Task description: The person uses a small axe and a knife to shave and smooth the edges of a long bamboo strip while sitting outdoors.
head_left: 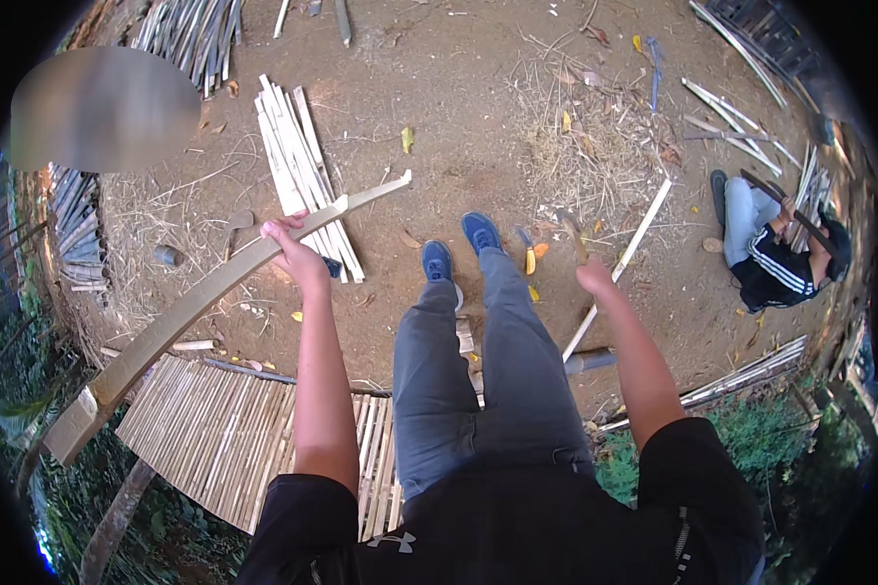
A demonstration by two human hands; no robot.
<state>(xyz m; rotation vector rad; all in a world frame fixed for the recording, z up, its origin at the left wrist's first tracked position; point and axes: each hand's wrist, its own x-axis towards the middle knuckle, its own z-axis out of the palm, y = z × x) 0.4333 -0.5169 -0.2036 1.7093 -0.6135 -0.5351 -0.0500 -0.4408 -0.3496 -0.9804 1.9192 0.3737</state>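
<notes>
My left hand [300, 261] is closed around a long split-bamboo strip [180, 317] with raised nodes. The strip slants from the lower left up toward the middle, wider at its near end and held off the ground. On the right, my right hand [596, 277] grips a short, tan-brown curved tool [575, 238] that points away from me; its exact kind is unclear. Between the hands, my blue shoes [480, 232] stand on bare soil.
Pale slats [288, 161] lie ahead on the left. A slatted bamboo platform [215, 429] is beside my left leg. One long slat [644, 229] rests beyond my right hand, near dry shavings [595, 146]. Another person [776, 253] sits at far right, holding a dark strip.
</notes>
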